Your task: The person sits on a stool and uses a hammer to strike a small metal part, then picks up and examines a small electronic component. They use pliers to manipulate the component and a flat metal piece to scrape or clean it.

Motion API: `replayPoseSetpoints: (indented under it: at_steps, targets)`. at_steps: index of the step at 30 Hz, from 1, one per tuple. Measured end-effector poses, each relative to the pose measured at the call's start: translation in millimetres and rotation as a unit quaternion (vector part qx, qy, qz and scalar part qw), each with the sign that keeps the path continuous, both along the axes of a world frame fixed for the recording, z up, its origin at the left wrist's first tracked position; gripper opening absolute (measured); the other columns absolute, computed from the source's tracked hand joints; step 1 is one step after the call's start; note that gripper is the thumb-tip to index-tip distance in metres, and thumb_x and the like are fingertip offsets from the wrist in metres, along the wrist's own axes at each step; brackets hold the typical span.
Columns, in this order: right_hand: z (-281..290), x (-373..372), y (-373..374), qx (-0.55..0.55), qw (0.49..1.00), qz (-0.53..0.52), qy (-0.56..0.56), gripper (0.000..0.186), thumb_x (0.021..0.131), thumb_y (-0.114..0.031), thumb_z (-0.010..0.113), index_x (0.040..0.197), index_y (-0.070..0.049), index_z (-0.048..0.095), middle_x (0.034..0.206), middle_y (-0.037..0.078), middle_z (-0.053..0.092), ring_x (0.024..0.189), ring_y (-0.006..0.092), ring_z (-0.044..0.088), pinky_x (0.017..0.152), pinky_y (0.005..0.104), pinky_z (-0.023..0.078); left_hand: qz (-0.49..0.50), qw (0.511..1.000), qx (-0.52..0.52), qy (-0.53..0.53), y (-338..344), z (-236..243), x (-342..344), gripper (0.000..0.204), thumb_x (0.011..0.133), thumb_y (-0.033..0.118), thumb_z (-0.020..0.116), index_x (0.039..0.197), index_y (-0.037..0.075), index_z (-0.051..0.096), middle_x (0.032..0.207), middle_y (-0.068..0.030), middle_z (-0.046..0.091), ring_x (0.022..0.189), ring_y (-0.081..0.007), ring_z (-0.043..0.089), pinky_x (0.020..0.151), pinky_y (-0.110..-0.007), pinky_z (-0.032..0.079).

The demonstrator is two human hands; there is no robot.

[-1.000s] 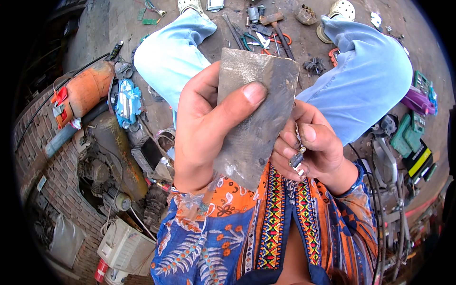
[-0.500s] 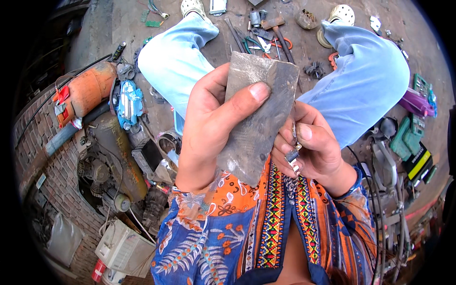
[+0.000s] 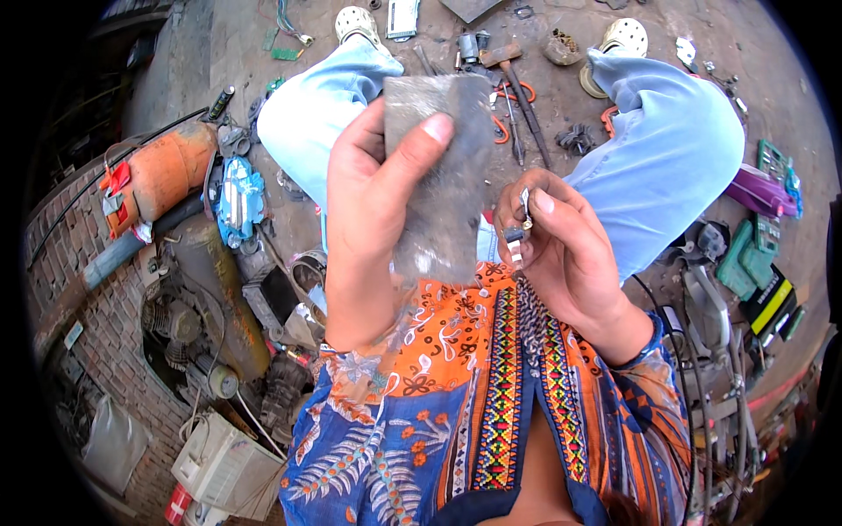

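My left hand [image 3: 368, 193] is closed on a grey flat rectangular slab [image 3: 443, 210], thumb across its face, held upright in front of my chest and slightly blurred. My right hand [image 3: 561, 245] grips a small shiny metal piece with a dark block on it [image 3: 514, 244], pinched between thumb and fingers just right of the slab, with a visible gap between. Beyond them on the ground lie a hammer [image 3: 503, 54], a long dark screwdriver-like tool [image 3: 513, 131] and orange-handled tools [image 3: 524, 90].
My jeans-clad legs [image 3: 667, 167] frame the work. At left are an orange cylinder [image 3: 171, 171], a rusty tank [image 3: 230, 311], a blue-wrapped bundle [image 3: 239, 200] and machine parts on bricks. At right are green cases [image 3: 737, 263], a purple bag [image 3: 756, 188] and grey tubes and black cables [image 3: 721, 316].
My left hand with the slab has moved up and left, away from my right hand. My right hand has shifted up and slightly turned, showing more of the small piece.
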State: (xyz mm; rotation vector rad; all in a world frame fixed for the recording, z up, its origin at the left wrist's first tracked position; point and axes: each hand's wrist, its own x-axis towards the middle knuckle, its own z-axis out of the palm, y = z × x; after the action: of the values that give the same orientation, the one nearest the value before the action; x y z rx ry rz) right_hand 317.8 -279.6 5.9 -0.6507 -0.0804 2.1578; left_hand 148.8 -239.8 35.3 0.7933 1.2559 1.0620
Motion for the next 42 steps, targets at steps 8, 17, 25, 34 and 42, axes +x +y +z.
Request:
replayPoseSetpoints:
  at_steps: [8,17,25,34,42]
  targets:
    - [6,3,3,-0.022,0.997,-0.035,-0.063,0.012,0.088,-0.013,0.055,0.094,-0.003,0.058,0.078,0.001,0.057,0.069,0.0078,0.053,0.061,0.0226,0.043,-0.066,0.866,0.174,0.464,14,-30,1,0.023,0.076,0.012,0.065,0.093,-0.002,0.058,0.074,-0.0170,0.058,0.065,-0.0282,0.057,0.061,-0.034,0.046]
    - [-3,-6,0,0.036,0.990,-0.081,-0.112,0.013,0.090,-0.014,0.054,0.096,-0.003,0.056,0.081,0.001,0.057,0.071,0.0085,0.052,0.065,0.0231,0.042,-0.025,0.947,0.209,0.244,-18,-18,11,0.027,0.075,0.011,0.065,0.100,0.001,0.061,0.084,-0.0067,0.061,0.072,-0.0174,0.058,0.068,-0.027,0.046]
    - [0,-16,-2,0.147,0.972,-0.099,-0.155,0.020,0.088,-0.018,0.056,0.098,-0.001,0.056,0.091,0.005,0.059,0.077,0.0093,0.053,0.067,0.0230,0.044,-0.053,0.905,0.287,0.309,-35,3,11,0.024,0.064,-0.002,0.071,0.087,0.003,0.065,0.079,-0.0076,0.061,0.068,-0.0159,0.057,0.060,-0.026,0.046]
    - [-1,-2,1,0.199,0.956,-0.056,-0.209,0.024,0.084,-0.018,0.062,0.097,0.002,0.058,0.089,0.007,0.061,0.077,0.0096,0.055,0.066,0.0225,0.045,-0.066,0.784,0.413,0.459,-31,6,6,0.029,0.056,-0.007,0.072,0.082,0.005,0.066,0.076,-0.0034,0.063,0.066,-0.0166,0.055,0.058,-0.025,0.043]
    - [8,8,5,0.181,0.959,-0.010,-0.219,0.022,0.085,-0.019,0.062,0.091,0.002,0.061,0.080,0.007,0.063,0.070,0.0090,0.055,0.063,0.0222,0.044,-0.062,0.870,0.326,0.365,-35,10,9,0.025,0.056,-0.009,0.071,0.079,0.000,0.066,0.072,-0.0061,0.061,0.064,-0.0138,0.053,0.055,-0.024,0.039]
